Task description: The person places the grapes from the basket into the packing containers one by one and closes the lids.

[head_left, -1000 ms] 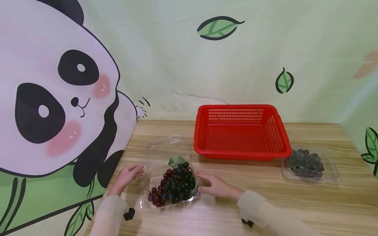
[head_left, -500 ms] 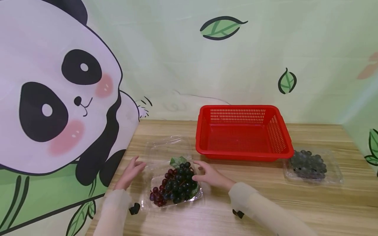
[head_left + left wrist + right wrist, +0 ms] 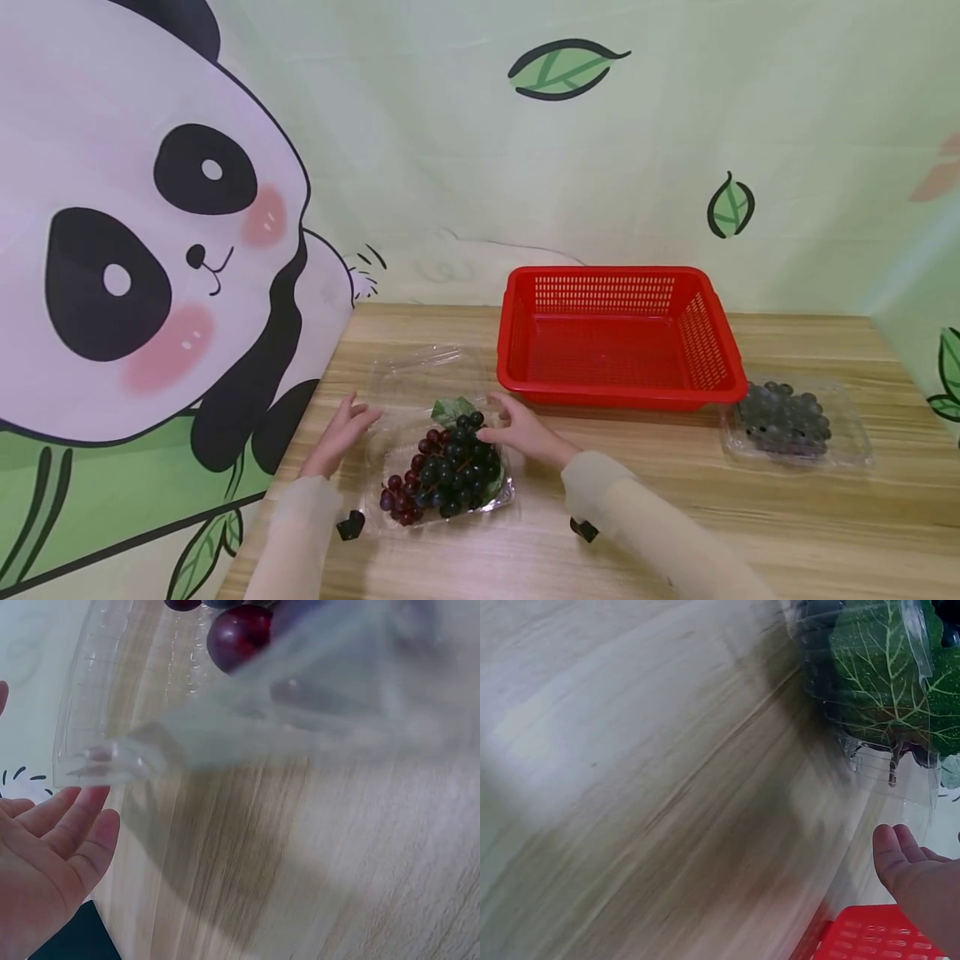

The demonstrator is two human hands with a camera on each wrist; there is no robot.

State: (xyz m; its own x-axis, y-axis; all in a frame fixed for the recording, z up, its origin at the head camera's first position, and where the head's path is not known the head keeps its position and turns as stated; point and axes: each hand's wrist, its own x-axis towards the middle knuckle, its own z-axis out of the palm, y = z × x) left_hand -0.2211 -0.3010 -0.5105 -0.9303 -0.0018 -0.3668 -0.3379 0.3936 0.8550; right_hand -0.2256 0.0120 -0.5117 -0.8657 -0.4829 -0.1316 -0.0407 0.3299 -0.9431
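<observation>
A clear plastic clamshell box [image 3: 427,379] lies with its lid folded back on the left part of the table. In its tray sit dark and red grapes [image 3: 450,467] with a green leaf [image 3: 881,667]. My left hand [image 3: 343,435] is at the box's left side, fingers extended; in the left wrist view its fingertips [image 3: 94,796] are right at the clear plastic edge. On the other side, my right hand [image 3: 525,432] reaches to the box's upper right, thumb and fingers spread, overlapping the grapes' edge in the head view. Neither hand grips anything.
A red plastic basket [image 3: 615,398] stands at the back of the wooden table [image 3: 675,517]. To its right is a closed clear box [image 3: 847,442] with dark grapes in it. A panda-printed cloth [image 3: 420,167] hangs behind and at the left.
My right hand has moved from the box's right side up and left toward its upper right corner. My left hand has shifted slightly up and right. Box and grapes stay in place.
</observation>
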